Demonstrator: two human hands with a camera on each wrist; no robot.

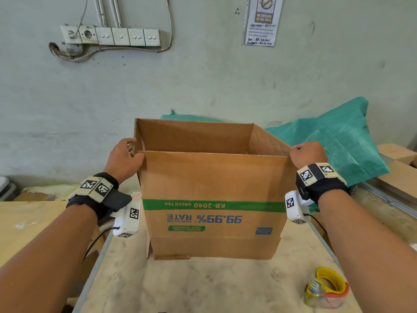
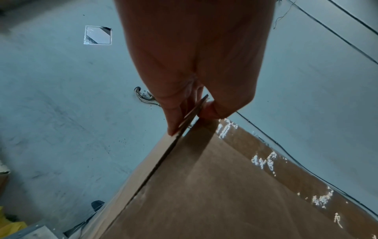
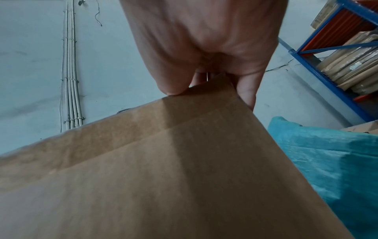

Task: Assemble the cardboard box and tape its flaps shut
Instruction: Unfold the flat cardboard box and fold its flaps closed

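Note:
A brown cardboard box (image 1: pixel 212 190) stands upright on the worktable, opened into a square tube with its top flaps raised. Its green and blue print is upside down. My left hand (image 1: pixel 126 154) pinches the top left corner edge of the box (image 2: pixel 184 122), thumb on one side and fingers on the other. My right hand (image 1: pixel 306 154) grips the top right corner of the box (image 3: pixel 212 90) the same way. A roll of clear tape in a yellow and red dispenser (image 1: pixel 325 288) lies on the table at the front right, away from both hands.
The dusty plywood worktable (image 1: pixel 203 285) carries the box. A teal woven sack (image 1: pixel 338 136) lies behind and to the right of it. Flat cartons (image 1: pixel 399 168) lie at the far right, and a blue shelf rack (image 3: pixel 337 48) stands beyond. A wall with sockets (image 1: pixel 110 36) is close behind.

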